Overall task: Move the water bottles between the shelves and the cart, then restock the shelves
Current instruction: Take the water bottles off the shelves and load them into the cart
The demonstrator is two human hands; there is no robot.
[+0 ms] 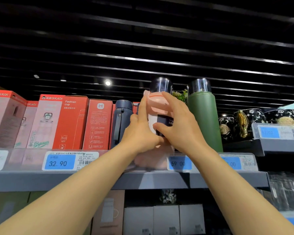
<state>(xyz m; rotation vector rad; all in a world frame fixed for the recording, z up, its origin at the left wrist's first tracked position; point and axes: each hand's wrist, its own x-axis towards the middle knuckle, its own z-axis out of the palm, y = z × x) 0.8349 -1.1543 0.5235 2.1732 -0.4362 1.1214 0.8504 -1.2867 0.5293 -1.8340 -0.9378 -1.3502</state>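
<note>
- Pink and red boxes (70,122) printed with cup pictures are standing along the left of the top shelf (92,180); what is inside them is not visible.
- A navy bottle (121,121) with a strap is standing upright just right of the boxes.
- The left hand (139,131) is pressing on the left side of the pink bottle (157,106), its grip wide with the fingers straight.
- The pink bottle is standing upright at the shelf's front edge, a clear cap on top.
- The right hand (178,122) is curling its fingers and thumb round the pink bottle's right side, gripping it.
- A green bottle (204,119) is standing just beside it, with a blue price tag (180,163) below.
</note>
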